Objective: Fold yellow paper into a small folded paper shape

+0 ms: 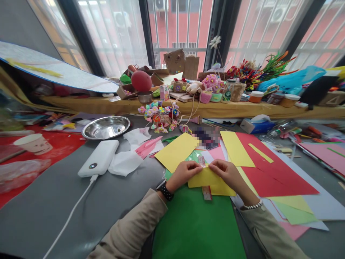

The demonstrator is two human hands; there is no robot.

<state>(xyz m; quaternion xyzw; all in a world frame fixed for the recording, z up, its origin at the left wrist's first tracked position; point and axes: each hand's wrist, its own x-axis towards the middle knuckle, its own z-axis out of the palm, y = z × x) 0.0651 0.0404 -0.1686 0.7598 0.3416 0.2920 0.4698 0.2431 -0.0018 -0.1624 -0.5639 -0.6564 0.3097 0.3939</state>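
Note:
Both hands pinch the top edge of a folded piece of yellow paper [202,180]. My left hand [185,173], with a dark dotted watch band at its wrist, grips it between thumb and fingers. My right hand [228,175] grips the same edge a short way to the right, a beaded bracelet on its wrist. Beneath the yellow paper lies a large green sheet [199,226]. A narrow printed strip [207,193] sticks out below the yellow paper, and a similar bit shows above it. How the strip is joined to the paper is hidden.
Yellow sheets [178,151] and red paper [277,176] lie around the hands. At left are a white power bank [99,159] with a cable, tissues [126,162], a metal plate [106,127] and a paper cup [33,144]. Craft flowers [160,117] stand behind, below a crowded ledge.

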